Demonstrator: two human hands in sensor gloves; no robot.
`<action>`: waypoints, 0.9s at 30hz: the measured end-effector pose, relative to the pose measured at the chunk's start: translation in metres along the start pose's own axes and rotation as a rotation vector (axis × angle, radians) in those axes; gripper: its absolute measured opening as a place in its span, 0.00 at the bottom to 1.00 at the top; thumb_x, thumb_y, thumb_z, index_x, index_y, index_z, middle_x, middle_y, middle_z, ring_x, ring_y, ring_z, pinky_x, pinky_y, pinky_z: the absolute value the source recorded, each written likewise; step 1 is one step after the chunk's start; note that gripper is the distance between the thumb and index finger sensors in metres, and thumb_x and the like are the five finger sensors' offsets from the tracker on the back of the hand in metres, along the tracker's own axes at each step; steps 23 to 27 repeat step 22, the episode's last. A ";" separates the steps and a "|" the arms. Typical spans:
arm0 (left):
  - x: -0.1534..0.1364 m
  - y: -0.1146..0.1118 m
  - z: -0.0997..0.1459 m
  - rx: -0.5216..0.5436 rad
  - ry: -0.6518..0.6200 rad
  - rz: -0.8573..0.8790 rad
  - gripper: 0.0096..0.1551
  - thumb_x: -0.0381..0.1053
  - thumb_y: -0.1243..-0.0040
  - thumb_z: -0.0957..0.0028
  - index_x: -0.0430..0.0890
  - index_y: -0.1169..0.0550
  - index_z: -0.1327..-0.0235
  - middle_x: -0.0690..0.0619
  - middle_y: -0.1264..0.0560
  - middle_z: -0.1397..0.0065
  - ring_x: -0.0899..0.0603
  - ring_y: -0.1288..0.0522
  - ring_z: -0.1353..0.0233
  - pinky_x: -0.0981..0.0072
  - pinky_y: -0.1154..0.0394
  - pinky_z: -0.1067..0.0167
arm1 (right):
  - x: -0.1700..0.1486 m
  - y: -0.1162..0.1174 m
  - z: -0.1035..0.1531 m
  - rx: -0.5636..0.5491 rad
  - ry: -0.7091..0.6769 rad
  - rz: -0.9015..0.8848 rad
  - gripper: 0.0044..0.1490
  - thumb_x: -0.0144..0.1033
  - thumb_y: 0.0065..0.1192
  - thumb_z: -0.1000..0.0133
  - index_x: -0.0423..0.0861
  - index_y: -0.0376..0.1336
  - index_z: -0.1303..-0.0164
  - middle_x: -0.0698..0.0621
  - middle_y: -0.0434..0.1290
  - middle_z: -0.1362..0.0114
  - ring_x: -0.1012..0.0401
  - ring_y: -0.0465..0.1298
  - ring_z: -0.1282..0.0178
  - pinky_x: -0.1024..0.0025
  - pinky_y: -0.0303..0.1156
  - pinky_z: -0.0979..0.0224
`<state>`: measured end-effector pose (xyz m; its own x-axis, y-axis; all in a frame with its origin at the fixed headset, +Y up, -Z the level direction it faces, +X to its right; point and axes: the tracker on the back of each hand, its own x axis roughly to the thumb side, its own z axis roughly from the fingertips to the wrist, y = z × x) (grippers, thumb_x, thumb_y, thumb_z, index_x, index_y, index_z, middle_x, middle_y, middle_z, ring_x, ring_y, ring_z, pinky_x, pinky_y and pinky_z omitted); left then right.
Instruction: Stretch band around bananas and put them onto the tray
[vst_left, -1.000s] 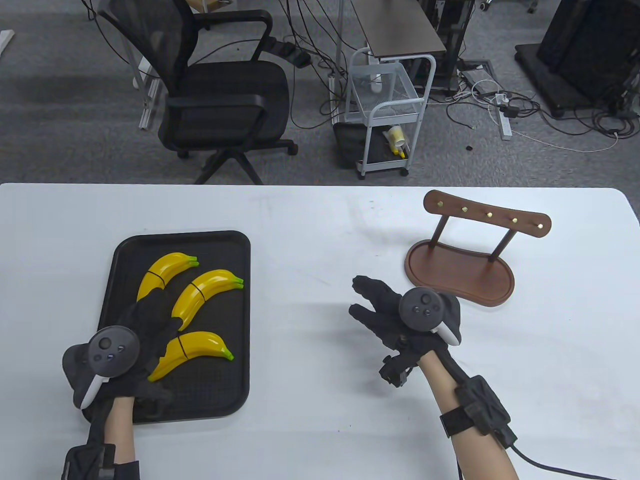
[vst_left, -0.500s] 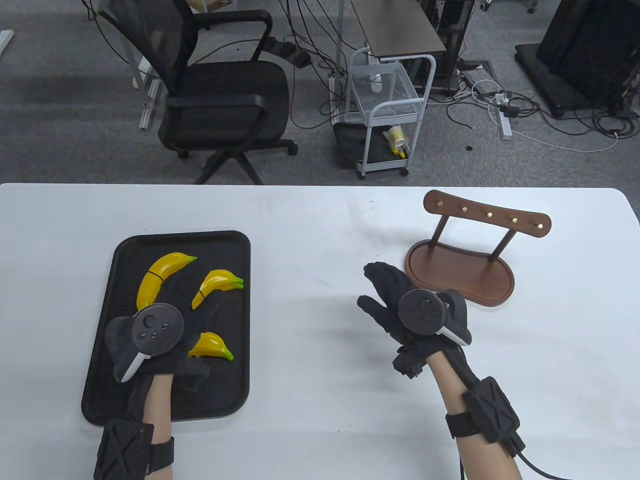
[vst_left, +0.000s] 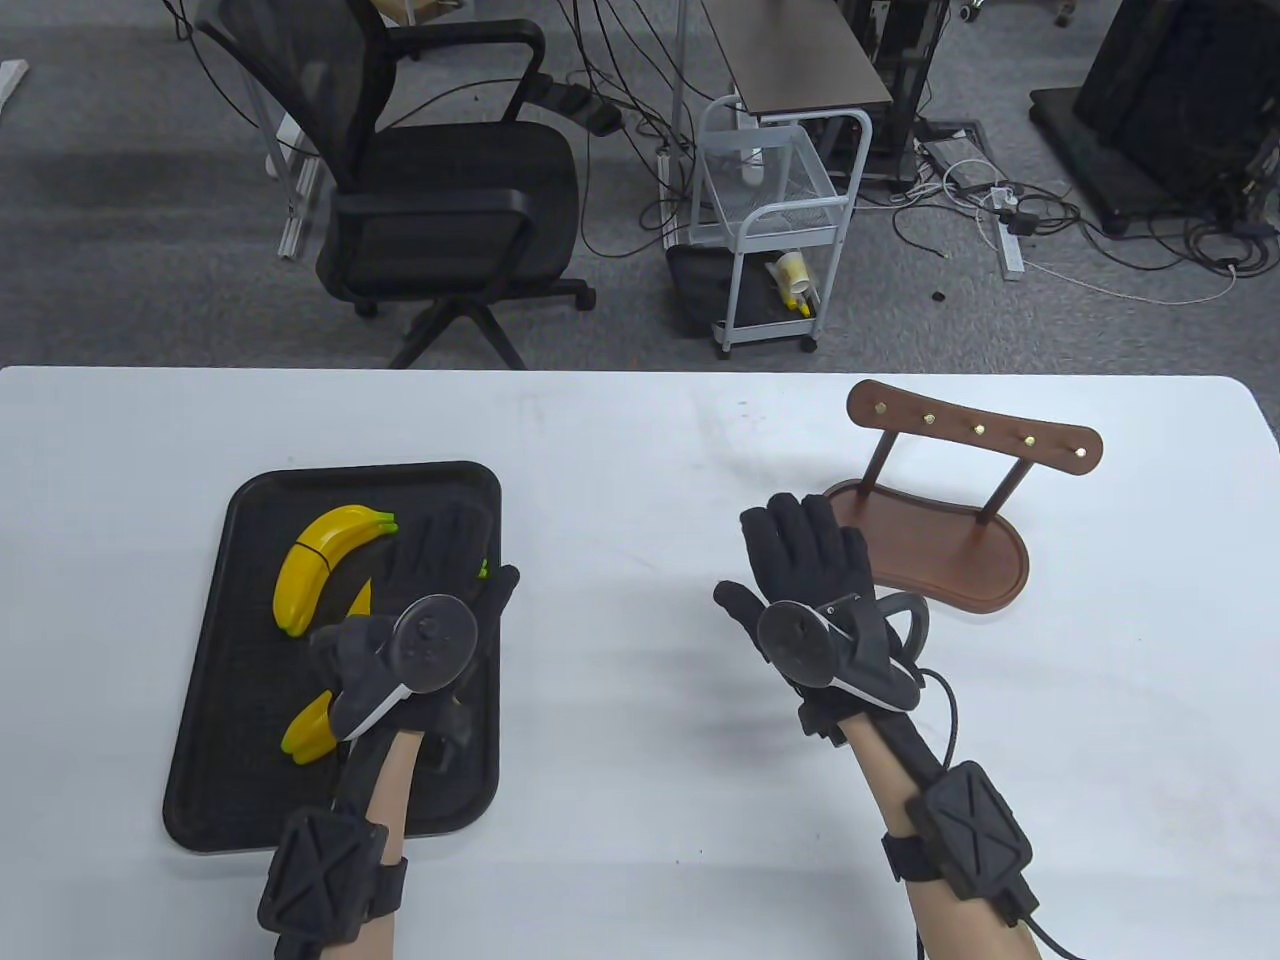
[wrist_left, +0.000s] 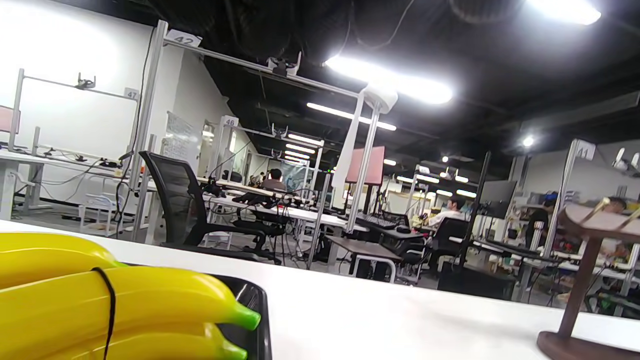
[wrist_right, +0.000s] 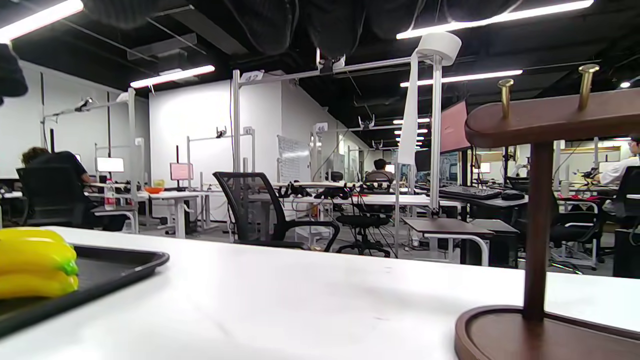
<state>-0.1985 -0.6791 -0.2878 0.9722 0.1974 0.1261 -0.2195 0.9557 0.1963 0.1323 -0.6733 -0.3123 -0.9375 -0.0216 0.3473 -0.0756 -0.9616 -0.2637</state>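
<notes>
A black tray (vst_left: 215, 640) lies at the table's left with three yellow banana bunches on it. The far bunch (vst_left: 318, 568) shows a thin black band round its middle. My left hand (vst_left: 445, 555) is spread flat over the tray's right half and hides most of the middle bunch. The near bunch (vst_left: 308, 735) sticks out from under the hand's tracker. In the left wrist view a banded bunch (wrist_left: 125, 305) lies close on the tray (wrist_left: 256, 299). My right hand (vst_left: 805, 555) is apart on the bare table, fingers straight, holding nothing.
A brown wooden stand (vst_left: 925, 555) with brass pegs sits just right of my right hand, also close in the right wrist view as the stand (wrist_right: 540, 225). White tabletop (vst_left: 620, 560) stretches between tray and stand. An office chair and a cart are on the floor beyond the far edge.
My left hand slid from the tray's near left corner across to its right half, now covering the middle bunch. My right hand moved slightly forward and its fingers straightened.
</notes>
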 end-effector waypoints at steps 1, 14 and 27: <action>0.001 -0.001 0.000 -0.004 0.000 -0.003 0.38 0.65 0.67 0.35 0.55 0.48 0.12 0.47 0.49 0.06 0.30 0.49 0.09 0.28 0.50 0.22 | 0.000 0.001 0.000 0.008 0.000 0.004 0.49 0.62 0.33 0.36 0.43 0.44 0.10 0.33 0.46 0.10 0.34 0.43 0.14 0.27 0.52 0.26; 0.008 -0.007 -0.001 -0.045 -0.004 -0.022 0.39 0.67 0.70 0.37 0.55 0.47 0.12 0.47 0.52 0.05 0.30 0.52 0.09 0.25 0.53 0.23 | -0.001 0.013 0.000 0.052 0.012 0.005 0.49 0.62 0.26 0.36 0.44 0.37 0.09 0.33 0.38 0.10 0.32 0.37 0.15 0.23 0.48 0.27; 0.008 -0.007 -0.001 -0.046 -0.002 -0.017 0.39 0.67 0.70 0.37 0.55 0.46 0.12 0.47 0.51 0.05 0.30 0.51 0.09 0.26 0.52 0.23 | 0.000 0.014 0.000 0.064 0.010 -0.011 0.49 0.61 0.27 0.35 0.43 0.38 0.09 0.33 0.39 0.10 0.33 0.37 0.15 0.24 0.48 0.27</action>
